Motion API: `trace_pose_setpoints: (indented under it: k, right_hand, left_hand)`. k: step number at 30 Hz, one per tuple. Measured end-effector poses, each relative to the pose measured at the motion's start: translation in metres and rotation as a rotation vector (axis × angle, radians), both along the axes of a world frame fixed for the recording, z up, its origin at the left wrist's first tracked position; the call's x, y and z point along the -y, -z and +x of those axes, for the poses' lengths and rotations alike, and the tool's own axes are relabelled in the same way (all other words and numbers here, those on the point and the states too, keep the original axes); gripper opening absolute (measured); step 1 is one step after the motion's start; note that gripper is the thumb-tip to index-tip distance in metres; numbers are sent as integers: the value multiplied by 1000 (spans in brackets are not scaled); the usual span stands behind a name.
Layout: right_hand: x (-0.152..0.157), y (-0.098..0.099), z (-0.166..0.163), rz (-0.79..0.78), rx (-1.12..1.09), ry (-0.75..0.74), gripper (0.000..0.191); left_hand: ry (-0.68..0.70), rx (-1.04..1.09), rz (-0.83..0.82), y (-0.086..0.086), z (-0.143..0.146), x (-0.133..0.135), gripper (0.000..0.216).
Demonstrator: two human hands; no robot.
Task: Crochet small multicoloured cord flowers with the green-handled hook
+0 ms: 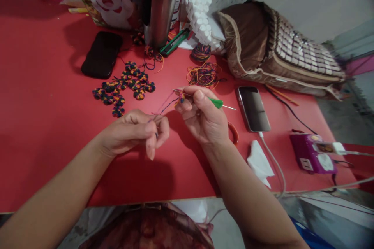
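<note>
My right hand pinches a crochet hook with a green handle; a small multicoloured crochet piece sits at its fingertips. My left hand is closed, pinching the thin yarn strand that runs up to that piece. Both hands hover over a red table. Several finished multicoloured crochet rounds lie just beyond my left hand. A loose tangle of coloured yarn lies beyond my right hand.
A black phone lies at the back left, a steel flask behind the rounds. A brown bag fills the back right. A smartphone on a cable, a white tissue and a purple power strip lie right.
</note>
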State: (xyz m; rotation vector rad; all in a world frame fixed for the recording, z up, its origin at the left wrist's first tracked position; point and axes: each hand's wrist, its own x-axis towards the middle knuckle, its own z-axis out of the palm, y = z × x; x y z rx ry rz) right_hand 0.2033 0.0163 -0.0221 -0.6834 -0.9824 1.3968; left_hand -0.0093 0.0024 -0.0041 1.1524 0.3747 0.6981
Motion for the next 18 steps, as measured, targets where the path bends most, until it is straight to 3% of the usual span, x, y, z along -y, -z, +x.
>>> trace_pose_setpoints:
  k: [3,5,9,14,18]
  right_hand:
    - [0,-2,0,29,-17,-44,17]
    - [1,-4,-1,75,-29,-103,10]
    - [6,-3,-3,150,28,-182,6]
    - [10,10,-3,236,137,-224,17]
    - [13,13,-2,287,257,-90,18]
  left_hand:
    - [-54,213,-152,-3,-1,-2,58]
    - [-130,306,-293,-5,-1,-4,42]
    - [-350,294,-452,-5,4,-6,12]
    - [-541,151,-393,2,13,-1,26]
    - [-565,98,-367,8,16,2,32]
